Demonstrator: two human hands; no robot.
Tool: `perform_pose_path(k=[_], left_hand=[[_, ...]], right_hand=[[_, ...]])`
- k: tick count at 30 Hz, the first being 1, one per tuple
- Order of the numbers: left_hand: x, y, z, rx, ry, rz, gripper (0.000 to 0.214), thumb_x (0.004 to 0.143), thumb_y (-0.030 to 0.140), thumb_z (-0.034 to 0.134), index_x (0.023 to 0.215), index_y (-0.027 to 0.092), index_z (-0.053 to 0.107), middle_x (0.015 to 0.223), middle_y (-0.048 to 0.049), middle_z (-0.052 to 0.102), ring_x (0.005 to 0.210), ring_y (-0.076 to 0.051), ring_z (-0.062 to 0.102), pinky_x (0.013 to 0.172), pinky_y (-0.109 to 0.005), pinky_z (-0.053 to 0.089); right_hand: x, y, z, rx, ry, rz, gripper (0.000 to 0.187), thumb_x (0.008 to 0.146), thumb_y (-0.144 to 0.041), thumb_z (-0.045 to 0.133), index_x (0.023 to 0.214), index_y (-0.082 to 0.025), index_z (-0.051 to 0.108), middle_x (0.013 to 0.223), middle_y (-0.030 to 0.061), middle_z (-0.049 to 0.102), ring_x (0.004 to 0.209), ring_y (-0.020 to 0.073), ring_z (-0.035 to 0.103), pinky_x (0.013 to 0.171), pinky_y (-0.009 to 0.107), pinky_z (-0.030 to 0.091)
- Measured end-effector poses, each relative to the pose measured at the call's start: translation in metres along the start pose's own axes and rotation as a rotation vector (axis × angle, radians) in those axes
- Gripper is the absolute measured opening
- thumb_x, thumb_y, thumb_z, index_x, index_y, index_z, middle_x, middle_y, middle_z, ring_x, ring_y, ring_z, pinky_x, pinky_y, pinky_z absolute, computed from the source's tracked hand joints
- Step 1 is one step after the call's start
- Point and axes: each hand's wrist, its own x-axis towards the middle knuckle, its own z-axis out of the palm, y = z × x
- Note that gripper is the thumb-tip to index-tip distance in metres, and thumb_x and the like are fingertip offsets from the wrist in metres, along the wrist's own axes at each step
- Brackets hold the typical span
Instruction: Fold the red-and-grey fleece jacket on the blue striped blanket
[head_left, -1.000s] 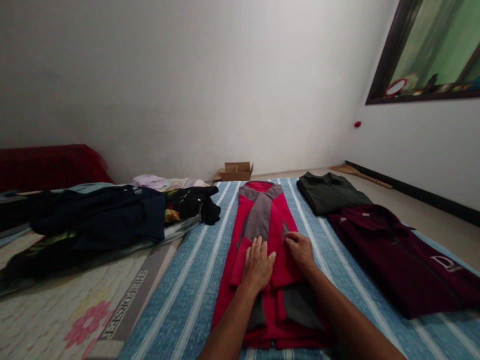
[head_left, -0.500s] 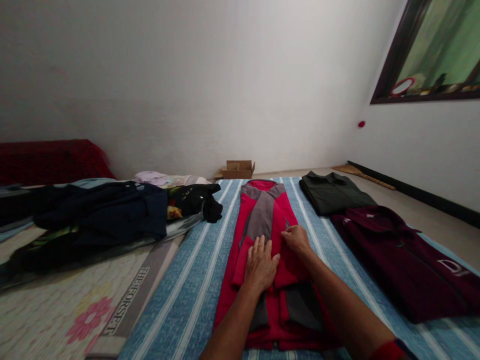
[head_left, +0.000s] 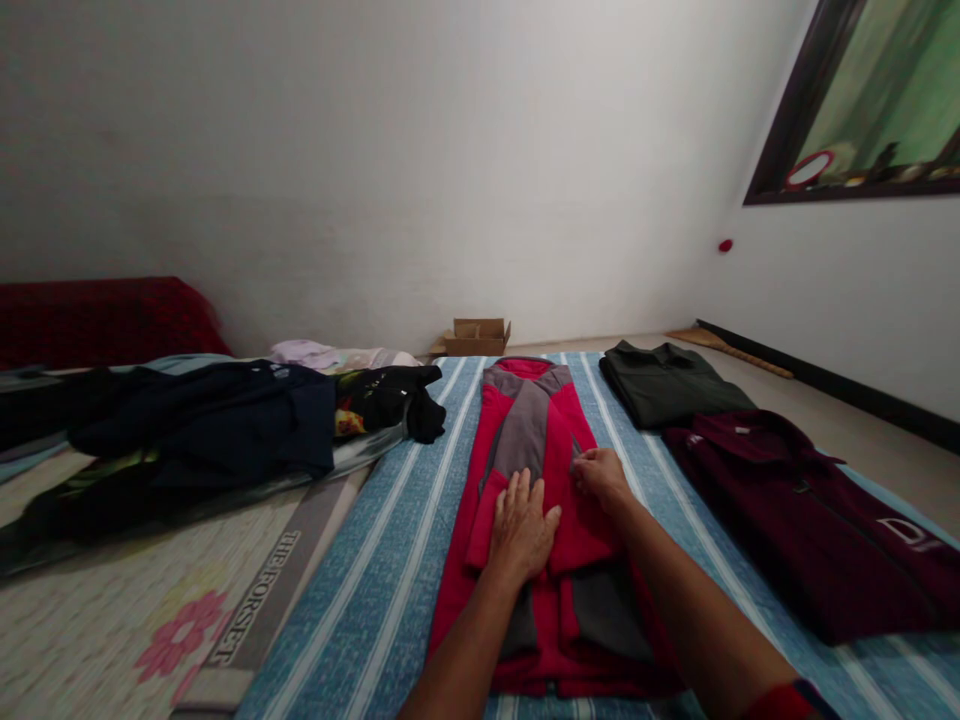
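Note:
A red and grey jacket (head_left: 525, 420) lies lengthwise in front of me, its sides and sleeves folded inward over its body. My left hand (head_left: 523, 522) rests flat on the folded sleeve, fingers spread. At the jacket's right side, my right hand (head_left: 602, 475) has its fingers pinched together at the red fabric near the folded edge; its fingertips are partly hidden. The collar end points away from me, and the hem lies close to me.
A blue striped sheet (head_left: 409, 520) lies under the jacket. To the right are a folded maroon jacket (head_left: 780, 520) and a dark green folded garment (head_left: 667, 380). Dark clothes (head_left: 225, 420) lie heaped on the left over a floral mat (head_left: 180, 620). A cardboard box (head_left: 476, 338) stands by the wall.
My right hand has shifted slightly to the right along the jacket's edge. My left hand stays pressed in the same place.

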Motion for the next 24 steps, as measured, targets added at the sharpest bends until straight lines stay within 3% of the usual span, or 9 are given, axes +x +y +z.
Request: perform_pose_path(k=[7,12,19,24], left_hand=[[0.001,0.001,-0.001,0.015,-0.008,-0.007,0.055,0.091,0.044,0.029,0.138,0.015,0.036,0.150,-0.0121,0.024,0.138,-0.025,0.017,0.110,-0.044,0.020],[0.001,0.001,-0.001,0.009,-0.016,-0.010,0.056,0.091,0.044,0.030,0.138,0.015,0.036,0.150,-0.0122,0.023,0.138,-0.026,0.017,0.110,-0.044,0.020],[0.001,0.001,0.001,0.006,-0.003,-0.006,0.055,0.091,0.044,0.029,0.138,0.015,0.036,0.149,-0.0120,0.024,0.138,-0.026,0.017,0.110,-0.045,0.020],[0.000,0.001,0.000,0.012,0.003,-0.005,0.055,0.091,0.044,0.030,0.137,0.015,0.037,0.149,-0.0124,0.025,0.138,-0.026,0.018,0.110,-0.043,0.020]], right_hand=[[-0.003,0.006,-0.007,0.154,-0.082,-0.018,0.016,0.072,-0.023,0.050,0.058,-0.016,0.052,0.049,0.0021,0.058,0.040,0.0100,0.053,0.039,0.018,0.039],[0.004,0.004,0.000,-0.006,-0.079,-0.082,0.018,0.071,-0.025,0.056,0.056,-0.015,0.059,0.045,0.0009,0.057,0.041,0.0104,0.053,0.043,0.018,0.037],[0.005,-0.004,0.006,-0.193,0.031,-0.148,0.016,0.063,-0.013,0.055,0.048,-0.018,0.058,0.060,0.0066,0.064,0.070,0.0180,0.063,0.059,0.023,0.040],[0.005,0.000,0.004,-0.103,0.000,-0.130,0.015,0.062,-0.013,0.051,0.048,-0.018,0.055,0.048,0.0018,0.057,0.054,0.0135,0.058,0.051,0.020,0.037]])
